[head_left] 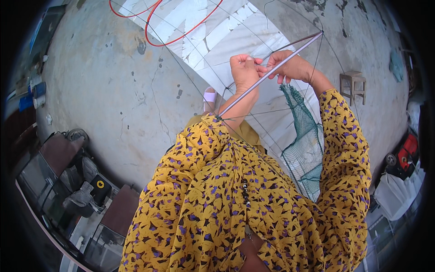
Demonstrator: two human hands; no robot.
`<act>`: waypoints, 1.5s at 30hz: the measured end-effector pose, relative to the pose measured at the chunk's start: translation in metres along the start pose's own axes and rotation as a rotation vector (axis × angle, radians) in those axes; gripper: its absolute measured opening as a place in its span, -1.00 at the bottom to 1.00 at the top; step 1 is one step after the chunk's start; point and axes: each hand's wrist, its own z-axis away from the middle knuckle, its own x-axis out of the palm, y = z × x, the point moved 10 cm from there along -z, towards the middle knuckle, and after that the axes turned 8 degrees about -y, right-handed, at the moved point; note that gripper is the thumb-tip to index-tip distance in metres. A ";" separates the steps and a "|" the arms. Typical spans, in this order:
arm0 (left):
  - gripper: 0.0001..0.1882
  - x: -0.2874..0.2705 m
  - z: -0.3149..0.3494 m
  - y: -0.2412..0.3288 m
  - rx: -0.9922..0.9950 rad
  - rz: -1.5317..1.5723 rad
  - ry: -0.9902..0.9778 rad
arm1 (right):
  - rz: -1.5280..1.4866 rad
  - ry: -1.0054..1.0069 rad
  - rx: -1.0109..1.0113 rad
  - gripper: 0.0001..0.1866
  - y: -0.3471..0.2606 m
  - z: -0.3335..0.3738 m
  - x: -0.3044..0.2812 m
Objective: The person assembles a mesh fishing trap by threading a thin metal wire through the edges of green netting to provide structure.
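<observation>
My left hand (245, 72) and my right hand (291, 67) meet fingertip to fingertip, both pinched around a thin cord (263, 65). Just below my right fingers hangs the frayed, gathered end of a dark green mesh net (302, 118), which drops along my right forearm. A slim mauve-grey rod (271, 72) slants across in front of both hands, from my left forearm up to the far right. At its upper end it joins a darker rod (299, 41) and several thin strings. The exact grip on the cord is partly hidden by my fingers.
Red tubing (176, 41) curves over white sheeting (235, 31) on the concrete floor. A small wooden stool (352, 85) stands at right. Chairs with brown seats (118, 211) are at lower left. A lilac slipper (210, 96) shows near my left forearm. Strings cross the space around my arms.
</observation>
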 end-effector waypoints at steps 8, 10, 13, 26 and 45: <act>-0.86 -0.017 0.003 -0.030 -0.201 0.003 0.053 | -0.044 0.127 -0.128 -0.90 -0.018 -0.018 -0.007; -0.85 -0.007 0.010 -0.043 -0.332 -0.070 -0.056 | -0.078 0.123 -0.167 -0.91 -0.019 -0.025 -0.005; -0.85 0.034 0.023 -0.064 -0.471 -0.293 -0.498 | -0.089 0.144 -0.190 -0.91 -0.032 -0.027 -0.002; -0.88 0.024 0.020 -0.094 -0.551 -0.068 -0.376 | 0.014 0.322 -0.348 -0.90 -0.048 0.030 -0.006; -0.92 0.022 0.002 -0.085 -0.612 -0.286 -0.338 | 0.551 0.778 -0.300 -0.78 -0.028 0.099 -0.017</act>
